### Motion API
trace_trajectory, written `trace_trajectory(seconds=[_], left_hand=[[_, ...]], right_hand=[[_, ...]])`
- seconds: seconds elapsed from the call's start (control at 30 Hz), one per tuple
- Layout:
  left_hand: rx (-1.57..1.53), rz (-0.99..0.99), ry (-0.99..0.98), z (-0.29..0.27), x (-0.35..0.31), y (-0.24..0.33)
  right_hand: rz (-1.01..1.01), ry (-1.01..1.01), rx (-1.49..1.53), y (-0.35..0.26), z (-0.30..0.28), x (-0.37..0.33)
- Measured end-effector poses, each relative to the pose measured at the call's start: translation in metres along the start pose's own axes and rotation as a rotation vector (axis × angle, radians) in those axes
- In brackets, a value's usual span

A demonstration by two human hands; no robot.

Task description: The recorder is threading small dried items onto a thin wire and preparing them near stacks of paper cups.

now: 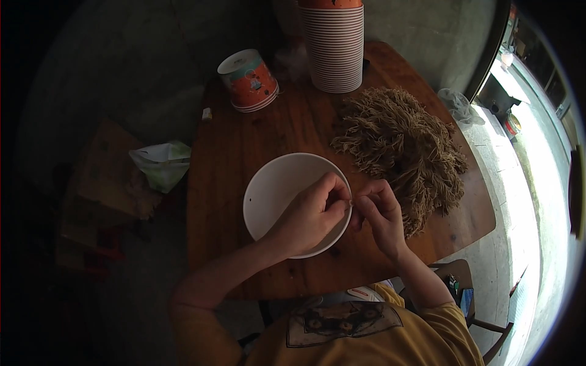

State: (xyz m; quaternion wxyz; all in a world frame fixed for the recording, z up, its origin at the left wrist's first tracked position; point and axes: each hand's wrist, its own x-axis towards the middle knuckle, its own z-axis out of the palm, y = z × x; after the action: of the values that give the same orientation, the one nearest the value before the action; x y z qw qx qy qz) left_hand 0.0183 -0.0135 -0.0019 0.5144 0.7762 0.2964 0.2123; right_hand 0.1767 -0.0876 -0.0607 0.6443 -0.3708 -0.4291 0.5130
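Both hands meet above the right rim of a round white tub (262, 177) on the wooden table. My left hand (314, 207) reaches across the tub with its thumb and fingertips pinched together. Just outside the rim, my right hand (381, 210) is curled in a pinch, its fingertips almost touching those of the left. Whatever is between the fingertips is too small to make out. Inside the tub a small dark speck shows on the left wall. Beside my right hand, on the far side, lies a large heap of brown, stringy strands (403, 134).
A tall stack of paper tubs (336, 52) stands at the table's far edge. Left of it are a few upturned orange paper tubs (253, 85) and a small pale item (207, 114). Cardboard boxes (107, 174) with a plastic bag (162, 161) stand left; a chair (461, 277) is at lower right.
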Motion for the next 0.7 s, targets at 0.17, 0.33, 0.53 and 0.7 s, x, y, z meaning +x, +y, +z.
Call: trace_trajectory(seconds=[0.17, 0.33, 0.53, 0.7], left_hand=[[0.003, -0.038, -0.041, -0.0006, 0.0014, 0.0017], [0.034, -0.050, -0.037, -0.0022, 0.0014, 0.0045], [0.011, -0.067, -0.038, -0.0046, 0.0016, 0.0029], [0.006, -0.017, -0.061, -0.0036, 0.0033, 0.0014]], right_hand=[[-0.004, 0.005, -0.006, 0.0009, -0.0001, 0.0002], [0.008, 0.004, 0.001, 0.0007, -0.0010, 0.0002], [0.004, 0.000, -0.003, 0.0012, -0.0019, 0.0006], [0.004, -0.010, -0.011, 0.0008, -0.0030, 0.0008]])
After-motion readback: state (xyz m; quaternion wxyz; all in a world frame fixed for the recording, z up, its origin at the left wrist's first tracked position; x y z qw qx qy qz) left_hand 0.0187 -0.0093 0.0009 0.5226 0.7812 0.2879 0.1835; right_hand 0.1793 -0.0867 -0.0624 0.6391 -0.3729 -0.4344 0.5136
